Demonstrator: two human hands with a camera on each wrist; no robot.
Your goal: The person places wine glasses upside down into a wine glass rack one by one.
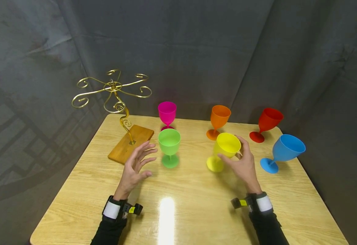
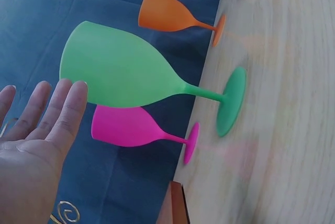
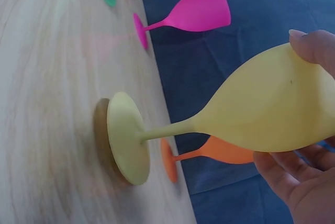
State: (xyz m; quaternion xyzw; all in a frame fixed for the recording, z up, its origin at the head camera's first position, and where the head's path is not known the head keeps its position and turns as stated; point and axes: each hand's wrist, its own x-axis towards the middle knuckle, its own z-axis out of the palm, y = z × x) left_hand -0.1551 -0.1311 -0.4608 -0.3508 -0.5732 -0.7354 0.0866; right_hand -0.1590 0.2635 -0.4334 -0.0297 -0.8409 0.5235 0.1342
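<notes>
My right hand (image 1: 242, 166) holds a yellow goblet (image 1: 226, 144) by its bowl, thumb on one side and fingers on the other. In the right wrist view, a brown shadow borders the goblet's foot (image 3: 128, 139); whether the foot touches the table, I cannot tell. A green goblet (image 1: 169, 141) stands upright on the table. Just left of it is my left hand (image 1: 134, 170), fingers extended and thumb apart, holding nothing. The left wrist view shows the fingertips (image 2: 77, 90) overlapping the edge of the green bowl; contact is unclear.
Behind stand a magenta goblet (image 1: 167, 112), an orange goblet (image 1: 220, 116) and a red goblet (image 1: 269, 119). A blue goblet (image 1: 287, 148) is at the right. At the left, a gold scrolled-arm stand (image 1: 121, 120) rises from a wooden base (image 1: 141, 134). Dark cloth (image 1: 178, 51) hangs behind the table (image 1: 105, 204).
</notes>
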